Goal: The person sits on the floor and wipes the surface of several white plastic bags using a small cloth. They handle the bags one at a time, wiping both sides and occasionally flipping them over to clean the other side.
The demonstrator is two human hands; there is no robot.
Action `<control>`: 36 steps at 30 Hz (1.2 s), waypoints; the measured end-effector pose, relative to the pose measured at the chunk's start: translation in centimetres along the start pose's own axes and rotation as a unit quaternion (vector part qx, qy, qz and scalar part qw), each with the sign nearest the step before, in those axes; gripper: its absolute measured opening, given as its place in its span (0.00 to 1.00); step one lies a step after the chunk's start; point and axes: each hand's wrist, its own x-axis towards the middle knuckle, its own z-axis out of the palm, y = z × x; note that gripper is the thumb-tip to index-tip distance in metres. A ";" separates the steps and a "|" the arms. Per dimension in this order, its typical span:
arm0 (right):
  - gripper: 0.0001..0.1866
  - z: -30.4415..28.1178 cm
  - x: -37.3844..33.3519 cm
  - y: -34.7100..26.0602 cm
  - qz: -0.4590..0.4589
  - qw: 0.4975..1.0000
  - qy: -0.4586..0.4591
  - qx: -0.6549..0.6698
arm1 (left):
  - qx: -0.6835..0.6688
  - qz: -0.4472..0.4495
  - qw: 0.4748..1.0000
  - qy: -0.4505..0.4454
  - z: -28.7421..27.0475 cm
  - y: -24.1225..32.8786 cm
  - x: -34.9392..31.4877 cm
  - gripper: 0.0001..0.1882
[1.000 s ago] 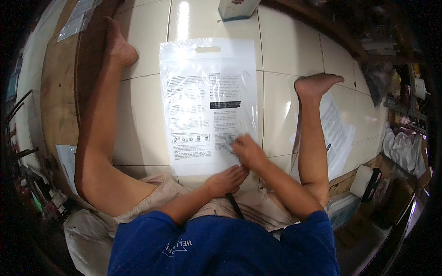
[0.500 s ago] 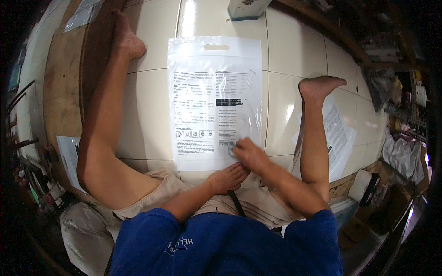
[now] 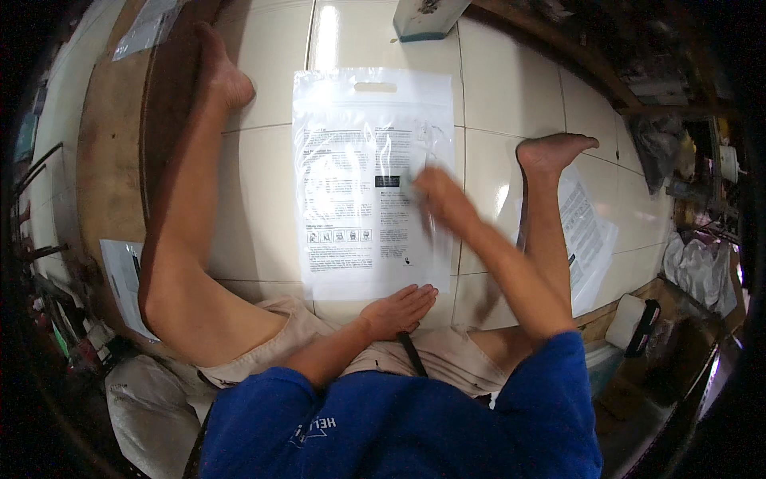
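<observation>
A white clear-faced plastic bag [image 3: 335, 279] with a cut-out handle at its far end lies flat between my legs, black print and small pictures showing on it. My left hand [image 3: 399, 310] rests palm down at the bag's near edge, fingers stretched out to the right. Over the right half of the bag is my right hand [image 3: 443, 199], blurred by motion, its fingers closed; a pale patch shows at the fingertips, but what it is cannot be made out. A thin dark strip [image 3: 412, 354] runs from under my left hand toward my waist.
Printed sheets in plastic [image 3: 578, 239] lie beside my right leg, another sheet [image 3: 124, 279] beside my left knee. A wooden board [image 3: 112, 152] runs along the left. A pale container [image 3: 427, 20] stands at the far edge; cluttered shelves [image 3: 702, 184] line the right.
My right hand has moved away from me, from the bag's near right corner to its middle right. My left hand stays by the near edge.
</observation>
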 end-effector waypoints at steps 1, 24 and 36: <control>0.13 1.5 -3.9 -1.9 -0.005 0.999 -0.044 0.013 | 0.000 0.000 1.000 -0.001 0.1 0.1 0.3 0.33; 0.16 4.0 -6.3 -7.1 0.044 0.995 -0.089 -0.020 | -0.073 -0.002 0.997 -0.001 1.6 0.4 -0.3 0.28; 0.17 -0.1 3.8 -1.7 0.023 0.999 -0.010 -0.031 | -0.050 0.000 0.996 0.068 0.4 -0.2 0.1 0.30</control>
